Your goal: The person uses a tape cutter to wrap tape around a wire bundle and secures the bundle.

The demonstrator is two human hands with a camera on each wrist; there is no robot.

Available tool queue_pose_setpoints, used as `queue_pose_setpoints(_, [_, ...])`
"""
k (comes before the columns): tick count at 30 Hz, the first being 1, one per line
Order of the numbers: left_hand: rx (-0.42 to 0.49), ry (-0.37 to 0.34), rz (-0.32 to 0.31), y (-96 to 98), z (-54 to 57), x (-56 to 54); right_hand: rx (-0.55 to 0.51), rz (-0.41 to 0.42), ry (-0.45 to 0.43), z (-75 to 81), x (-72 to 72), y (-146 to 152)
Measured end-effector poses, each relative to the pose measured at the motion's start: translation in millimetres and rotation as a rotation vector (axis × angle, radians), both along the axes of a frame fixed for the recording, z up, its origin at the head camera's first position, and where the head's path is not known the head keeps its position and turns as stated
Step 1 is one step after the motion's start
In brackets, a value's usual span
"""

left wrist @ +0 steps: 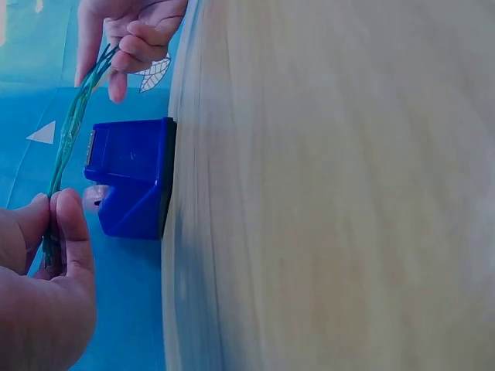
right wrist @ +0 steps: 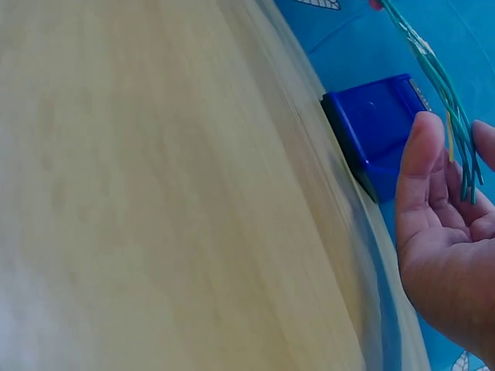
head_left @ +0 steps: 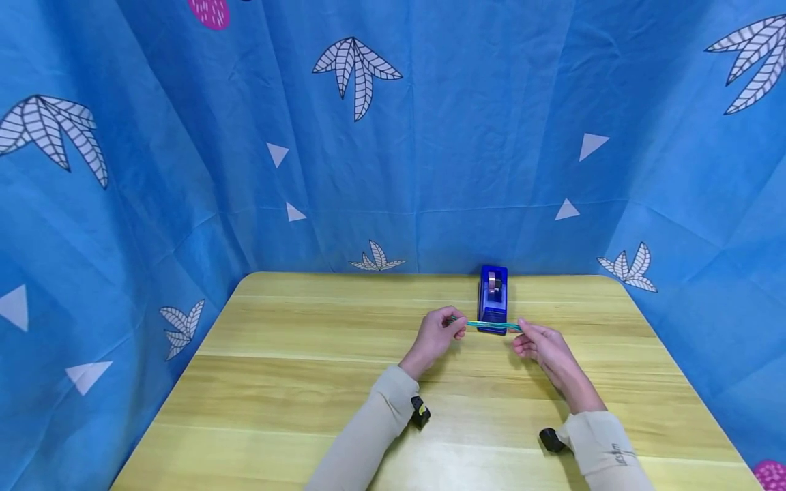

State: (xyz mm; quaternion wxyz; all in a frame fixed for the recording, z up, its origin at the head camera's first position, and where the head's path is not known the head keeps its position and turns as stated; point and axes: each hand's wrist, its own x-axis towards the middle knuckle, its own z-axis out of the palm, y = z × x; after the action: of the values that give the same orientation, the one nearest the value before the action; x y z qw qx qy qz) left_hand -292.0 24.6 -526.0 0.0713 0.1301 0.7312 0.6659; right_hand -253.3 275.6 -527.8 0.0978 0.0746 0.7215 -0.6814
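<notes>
A bundle of thin green wires (head_left: 491,324) with clear, shiny tape round its middle spans both hands, level above the front of a blue tape dispenser (head_left: 493,300). One yellow strand shows among the wires in the right wrist view. My left hand (head_left: 437,334) pinches the bundle's left end between thumb and fingers (left wrist: 73,224). At the other end is my right hand (head_left: 546,348); its thumb and forefinger stand apart on either side of the loose wire ends (right wrist: 468,182). A gap shows on the thumb side; whether the forefinger touches the wires is unclear.
The dispenser, with a roll of tape (head_left: 492,283) in it, stands near the back edge of the wooden table (head_left: 295,382). A blue patterned curtain (head_left: 467,136) hangs behind the table and along both sides. Small black cameras (head_left: 420,412) sit at both wrists.
</notes>
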Motion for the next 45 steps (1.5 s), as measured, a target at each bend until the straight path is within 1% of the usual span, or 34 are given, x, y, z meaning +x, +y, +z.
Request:
queue_pose_setpoints(7, [-0.022,0.009,-0.003,-1.1,1.2,0.1,-0.043,-0.010,0.011,2.7,0.2,-2.4])
queue_pose_setpoints(14, [-0.038,0.034,-0.002,-2.4,0.2,-0.6,-0.055,-0.038,0.021,2.3,-1.4,-6.6])
queue_pose_setpoints(18, [-0.092,0.050,-0.008,-3.1,0.4,-1.6,-0.072,-0.057,0.042,1.1,-2.9,-6.9])
queue_pose_setpoints(20, [-0.176,0.083,-0.007,-3.4,1.1,-2.3,-0.082,-0.062,0.055,0.6,-3.8,-6.3])
queue_pose_setpoints(21, [-0.236,0.112,-0.008,-3.4,1.8,-2.5,-0.083,-0.062,0.061,0.6,-4.1,-6.1])
queue_pose_setpoints(24, [-0.474,0.249,-0.023,-1.3,5.1,-4.4,-0.068,-0.055,0.075,0.0,-4.8,-5.0])
queue_pose_setpoints(26, [-0.613,0.349,-0.041,1.9,8.6,-5.7,-0.057,-0.056,0.083,-0.2,-5.0,-4.9])
queue_pose_setpoints(28, [-0.713,0.415,-0.058,6.1,12.1,-7.3,-0.049,-0.058,0.087,-0.6,-5.1,-4.9])
queue_pose_setpoints(29, [-0.736,0.425,-0.068,8.1,13.7,-7.8,-0.046,-0.056,0.091,-0.8,-5.3,-5.0])
queue_pose_setpoints(32, [-0.769,0.424,-0.093,13.7,15.0,-10.8,-0.041,-0.050,0.097,-1.1,-5.3,-5.0])
queue_pose_setpoints(36, [-0.754,0.383,-0.110,19.0,14.2,-14.3,-0.032,-0.048,0.098,-1.3,-4.9,-4.7])
queue_pose_setpoints(39, [-0.745,0.369,-0.106,21.2,13.5,-16.6,-0.021,-0.042,0.103,-1.2,-4.7,-4.5])
queue_pose_setpoints(45, [-0.781,0.406,-0.102,22.7,13.1,-19.7,-0.003,-0.031,0.124,0.2,-5.0,-4.6])
